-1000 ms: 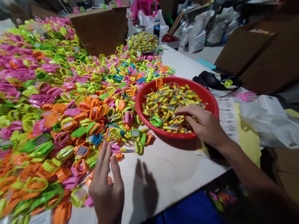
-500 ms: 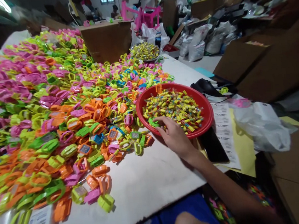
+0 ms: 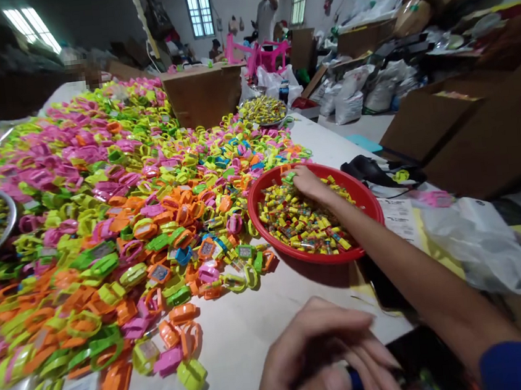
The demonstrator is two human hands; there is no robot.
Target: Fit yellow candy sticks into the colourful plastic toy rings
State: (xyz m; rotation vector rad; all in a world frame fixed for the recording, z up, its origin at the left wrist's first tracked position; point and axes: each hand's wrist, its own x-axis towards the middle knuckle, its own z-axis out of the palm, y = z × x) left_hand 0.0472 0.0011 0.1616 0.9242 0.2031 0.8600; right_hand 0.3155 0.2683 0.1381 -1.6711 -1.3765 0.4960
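Observation:
My right hand (image 3: 308,184) reaches over the far side of the red basin (image 3: 259,232), its fingers closed on a small green piece (image 3: 289,178) by the rim. Small yellow wrapped pieces (image 3: 300,222) fill the basin. Near the bottom of the view, my left hand (image 3: 320,362) is raised above the table's front edge, fingers curled and apart, with nothing visible in it. A large heap of pink, orange, green and yellow toy watches (image 3: 150,213) lies to the left of the basin.
A metal bowl (image 3: 11,215) of yellow pieces stands at far left, another (image 3: 264,120) behind the heap. A cardboard box (image 3: 204,98) stands at the back. Right of the basin lie printed sheets (image 3: 397,218), a black phone and a plastic bag (image 3: 484,246). A person (image 3: 266,14) stands far back.
My right hand has moved from the basin's near left rim to its far side. My left hand has come into view at the bottom. The camera view has shifted, and a standing person now shows behind.

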